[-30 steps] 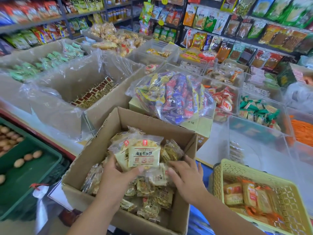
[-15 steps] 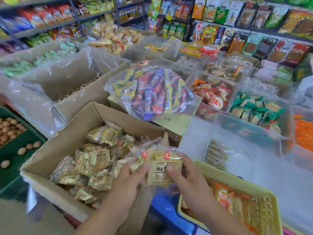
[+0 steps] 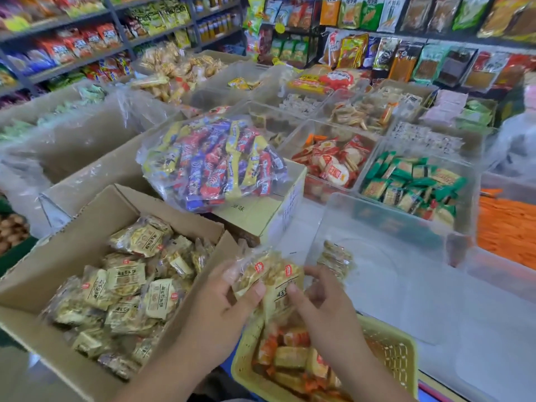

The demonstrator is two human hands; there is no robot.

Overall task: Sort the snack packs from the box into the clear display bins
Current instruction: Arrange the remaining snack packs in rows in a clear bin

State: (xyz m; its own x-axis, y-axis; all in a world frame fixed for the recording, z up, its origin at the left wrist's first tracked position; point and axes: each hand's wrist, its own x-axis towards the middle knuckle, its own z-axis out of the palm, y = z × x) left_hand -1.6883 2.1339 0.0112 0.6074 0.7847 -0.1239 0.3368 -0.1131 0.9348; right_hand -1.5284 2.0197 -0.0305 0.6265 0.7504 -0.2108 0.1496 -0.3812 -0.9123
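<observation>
Presently, left grip holds red-badged snack packs.

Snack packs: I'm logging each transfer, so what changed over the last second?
The left hand and right hand lifted the held packs out of the cardboard box and carried them right, above the yellow basket, near the clear bin. The grip is unchanged; the boxed packs stayed.

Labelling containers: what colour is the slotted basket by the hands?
The basket is yellow; head view shows it.
</observation>
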